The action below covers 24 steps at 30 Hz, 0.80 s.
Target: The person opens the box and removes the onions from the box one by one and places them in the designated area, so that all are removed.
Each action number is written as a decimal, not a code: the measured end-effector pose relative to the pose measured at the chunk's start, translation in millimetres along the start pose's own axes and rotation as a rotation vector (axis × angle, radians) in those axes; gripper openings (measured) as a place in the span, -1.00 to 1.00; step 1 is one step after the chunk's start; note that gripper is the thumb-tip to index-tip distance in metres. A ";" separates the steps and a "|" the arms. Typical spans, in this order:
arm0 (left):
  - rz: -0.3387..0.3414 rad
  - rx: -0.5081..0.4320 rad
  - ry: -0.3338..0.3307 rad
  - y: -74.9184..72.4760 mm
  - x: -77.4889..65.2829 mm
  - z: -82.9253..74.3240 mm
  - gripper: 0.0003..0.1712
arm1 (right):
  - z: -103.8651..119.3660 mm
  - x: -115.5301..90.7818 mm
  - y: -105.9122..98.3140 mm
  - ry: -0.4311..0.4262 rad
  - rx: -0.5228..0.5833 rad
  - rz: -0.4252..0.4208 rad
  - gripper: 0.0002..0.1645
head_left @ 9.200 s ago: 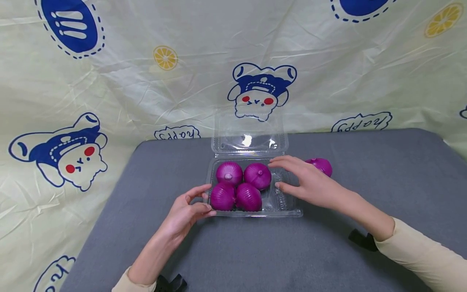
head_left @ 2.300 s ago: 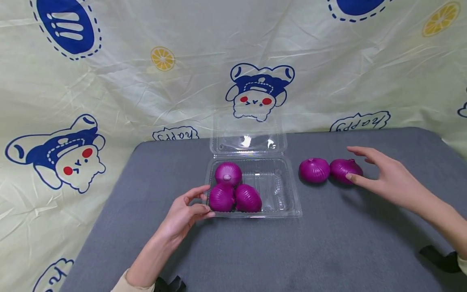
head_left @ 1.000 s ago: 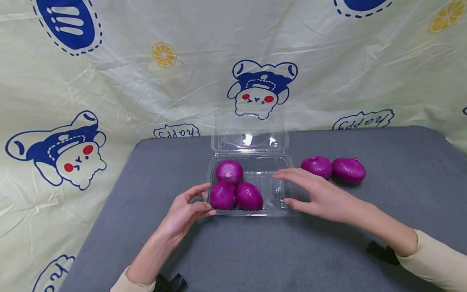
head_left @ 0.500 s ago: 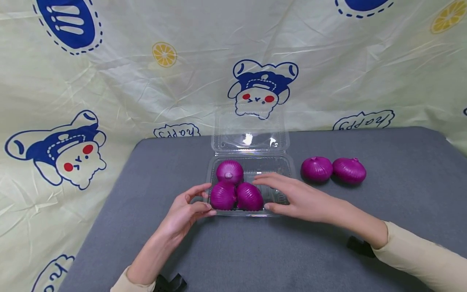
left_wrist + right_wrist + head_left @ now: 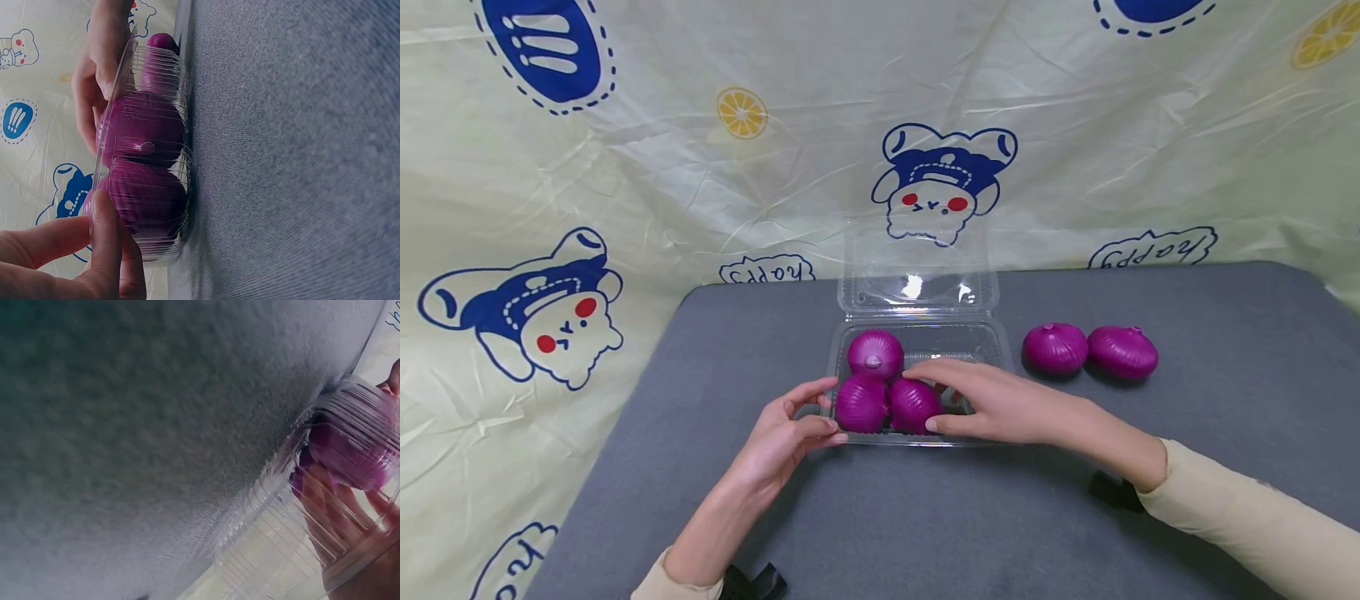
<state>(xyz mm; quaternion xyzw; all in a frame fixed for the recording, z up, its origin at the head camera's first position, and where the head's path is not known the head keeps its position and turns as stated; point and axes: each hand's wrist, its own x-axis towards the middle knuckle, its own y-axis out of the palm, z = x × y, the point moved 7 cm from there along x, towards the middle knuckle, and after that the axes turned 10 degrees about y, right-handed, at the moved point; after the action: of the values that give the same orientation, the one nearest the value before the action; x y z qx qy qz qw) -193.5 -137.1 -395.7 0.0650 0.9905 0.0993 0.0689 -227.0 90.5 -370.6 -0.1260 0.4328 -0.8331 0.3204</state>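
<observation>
A clear plastic clamshell container (image 5: 955,338) stands on the table, its lid raised at the back. Three purple onions sit in its left part: one behind (image 5: 876,352), one at front left (image 5: 861,405) and one at front right (image 5: 913,400). My left hand (image 5: 782,435) pinches the container's left rim between thumb and fingers, seen close up in the left wrist view. My right hand (image 5: 1000,405) reaches into the container and grips the front right onion, thumb at its near side and fingers over the far side. In the right wrist view the fingers show through the ribbed plastic against the onion (image 5: 353,453).
Two more purple onions, a left one (image 5: 1055,348) and a right one (image 5: 1123,352), lie side by side on the grey tabletop (image 5: 925,525), right of the container. Behind the table hangs a pale printed curtain (image 5: 805,192). The raised lid (image 5: 917,287) stands close before it.
An onion from the container's back right now lies on the table beside another. My right hand came back from there leftward into the container, onto the front right onion. The left hand stays put.
</observation>
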 end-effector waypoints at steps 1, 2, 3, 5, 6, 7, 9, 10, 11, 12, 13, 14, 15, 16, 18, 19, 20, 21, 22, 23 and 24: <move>-0.001 0.002 0.000 0.1 0.0 0.1 -0.34 | 0.2 1.2 0.2 -0.004 0.006 0.008 -0.23; -0.003 0.005 0.000 0.1 -0.1 0.1 -0.34 | 0.5 2.4 0.5 -0.009 0.013 0.018 -0.23; -0.005 0.009 0.000 -0.1 -0.2 0.1 -0.35 | 0.8 3.7 0.7 -0.014 0.019 0.028 -0.23; -0.010 0.017 -0.002 -0.6 -0.2 0.4 -0.34 | 0.8 6.2 1.5 -0.013 0.029 0.046 -0.21; -0.013 0.020 -0.004 -0.9 -0.3 0.5 -0.34 | 0.7 7.5 1.9 -0.010 0.035 0.056 -0.19; -0.015 0.022 -0.006 -1.2 -0.3 0.8 -0.34 | 0.7 8.8 2.5 -0.005 0.040 0.066 -0.18; -0.020 0.021 -0.013 -1.6 -0.4 1.1 -0.34 | 0.8 11.2 3.1 0.006 0.045 0.081 -0.16; -0.020 0.021 -0.015 -1.8 -0.3 1.4 -0.33 | 0.9 12.4 3.7 0.013 0.050 0.091 -0.14; -0.021 0.020 -0.018 -1.9 -0.3 1.6 -0.33 | 1.0 13.5 4.2 0.019 0.058 0.100 -0.14; -0.021 0.019 -0.020 -2.2 -0.3 1.9 -0.33 | 1.3 14.7 4.9 0.021 0.065 0.110 -0.13; -0.019 0.018 -0.021 -2.1 -0.3 2.0 -0.34 | 1.4 15.7 5.5 0.024 0.073 0.119 -0.13; -0.016 0.018 -0.021 -1.8 -0.3 2.0 -0.34 | 1.1 16.9 6.4 0.025 0.085 0.128 -0.12; -0.013 0.018 -0.021 -1.6 -0.3 2.1 -0.34 | 0.9 17.8 7.2 0.027 0.093 0.136 -0.12; -0.010 0.019 -0.020 -1.5 -0.2 2.3 -0.34 | 0.6 18.6 7.8 0.029 0.104 0.144 -0.12; -0.008 0.018 -0.021 -1.3 -0.1 2.5 -0.34 | 0.1 19.8 8.6 0.031 0.117 0.154 -0.12; -0.007 0.019 -0.021 -1.1 0.1 2.6 -0.34 | -0.3 20.1 8.8 0.035 0.124 0.157 -0.12; -0.007 0.019 -0.020 -1.0 0.2 2.6 -0.34 | -0.6 20.3 8.8 0.038 0.133 0.162 -0.12; -0.008 0.019 -0.020 -1.1 0.3 2.6 -0.34 | -0.7 20.3 8.6 0.042 0.138 0.163 -0.12; -0.009 0.019 -0.020 -1.1 0.4 2.6 -0.34 | -0.8 20.3 8.2 0.044 0.143 0.163 -0.12; -0.009 0.019 -0.020 -1.0 0.5 2.5 -0.33 | -1.0 20.1 7.8 0.048 0.146 0.160 -0.12; -0.011 0.018 -0.019 -1.0 0.7 2.4 -0.33 | -1.0 19.9 7.2 0.051 0.152 0.157 -0.12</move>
<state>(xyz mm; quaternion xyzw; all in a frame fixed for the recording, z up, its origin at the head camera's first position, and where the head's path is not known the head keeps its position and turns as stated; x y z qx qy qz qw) -193.9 -137.5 -398.4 0.0610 0.9910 0.0896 0.0783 -239.6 75.3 -378.3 -0.0456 0.3849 -0.8388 0.3823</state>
